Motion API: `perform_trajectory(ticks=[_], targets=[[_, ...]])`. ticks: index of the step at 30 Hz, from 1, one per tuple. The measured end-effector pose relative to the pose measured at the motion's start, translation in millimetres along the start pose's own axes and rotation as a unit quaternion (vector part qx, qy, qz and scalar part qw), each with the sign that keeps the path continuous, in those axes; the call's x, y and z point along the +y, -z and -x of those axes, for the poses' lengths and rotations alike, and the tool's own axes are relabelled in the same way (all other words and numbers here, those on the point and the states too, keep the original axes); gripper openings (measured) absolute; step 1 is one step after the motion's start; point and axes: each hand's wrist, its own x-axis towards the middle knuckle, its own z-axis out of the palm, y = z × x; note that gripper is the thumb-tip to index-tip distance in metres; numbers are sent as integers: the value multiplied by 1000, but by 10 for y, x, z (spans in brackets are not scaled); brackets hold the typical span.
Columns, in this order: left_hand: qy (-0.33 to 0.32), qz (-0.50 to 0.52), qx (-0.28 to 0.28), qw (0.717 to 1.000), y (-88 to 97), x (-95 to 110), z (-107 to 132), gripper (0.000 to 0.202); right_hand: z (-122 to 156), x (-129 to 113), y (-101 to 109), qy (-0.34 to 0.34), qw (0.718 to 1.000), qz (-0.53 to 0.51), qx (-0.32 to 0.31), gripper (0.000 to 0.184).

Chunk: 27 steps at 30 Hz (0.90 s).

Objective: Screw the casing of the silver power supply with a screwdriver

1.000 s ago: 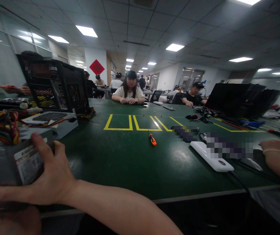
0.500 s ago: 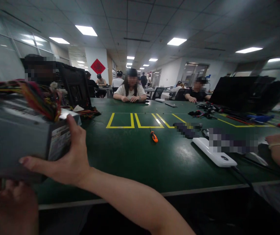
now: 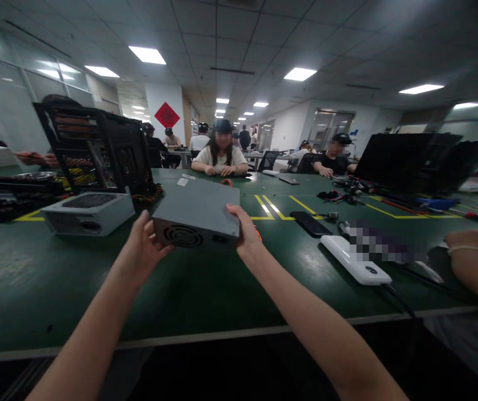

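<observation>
A grey power supply box (image 3: 199, 209) with a round fan grille on its near face is held between both my hands over the green table (image 3: 205, 284). My left hand (image 3: 141, 250) presses its left near corner, fingers curled on the side. My right hand (image 3: 245, 228) grips its right edge, thumb on top. The box is tilted a little, its far end over the yellow marked rectangles (image 3: 270, 209).
A second, pale power supply (image 3: 88, 211) lies left, in front of an open black computer case (image 3: 97, 147). A phone (image 3: 310, 223), a white power strip (image 3: 354, 259) and cables lie to the right, beside a co-worker's arm (image 3: 475, 262). Several people sit across the table.
The grey box has been carried from the far left near edge to the table's middle, now gripped by both hands. It hides the orange screwdriver.
</observation>
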Motion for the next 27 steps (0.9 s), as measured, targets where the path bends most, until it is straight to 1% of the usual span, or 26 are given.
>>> perform_trajectory(ticks=[1, 3, 4, 6, 9, 11, 14, 15, 17, 19, 20, 21, 23, 27], targets=[[21, -17, -22, 999, -77, -39, -37, 40, -36, -47, 118, -29, 1000, 2, -7, 40], [60, -42, -48, 996, -234, -124, -111, 36, -105, -146, 312, -47, 999, 15, -5, 36], [75, -45, -56, 995, -309, -166, -150, 36, -141, -190, 384, -60, 998, 18, -11, 33], [92, -42, -50, 994, -444, -232, -231, 37, -216, -256, 484, -73, 997, -4, -26, 27], [83, -32, -28, 996, -608, -244, -339, 34, -325, -289, 550, -64, 996, -51, -42, 24], [55, -14, -19, 998, -696, -199, -388, 29, -377, -287, 562, -36, 995, -65, -63, 27], [-6, 34, -29, 999, -789, -142, -447, 26, -410, -273, 551, 22, 992, -65, -109, 32], [-31, 48, -31, 998, -806, -145, -470, 26, -413, -261, 542, 40, 990, -62, -116, 33], [-90, 58, -32, 994, -813, -195, -529, 29, -423, -216, 524, 66, 990, -58, -109, 33], [-139, 39, -29, 989, -787, -290, -594, 36, -449, -138, 518, 70, 992, -53, -86, 29], [-148, 25, -30, 988, -766, -343, -624, 39, -470, -90, 523, 61, 994, -51, -74, 26], [-149, 13, -31, 988, -740, -394, -650, 41, -494, -39, 534, 48, 996, -48, -62, 23], [-125, 1, -28, 992, -683, -478, -688, 39, -544, 59, 569, 18, 998, -41, -48, 18], [-23, -18, 1, 1000, -568, -547, -713, 33, -590, 186, 631, -32, 999, -21, -28, 14]])
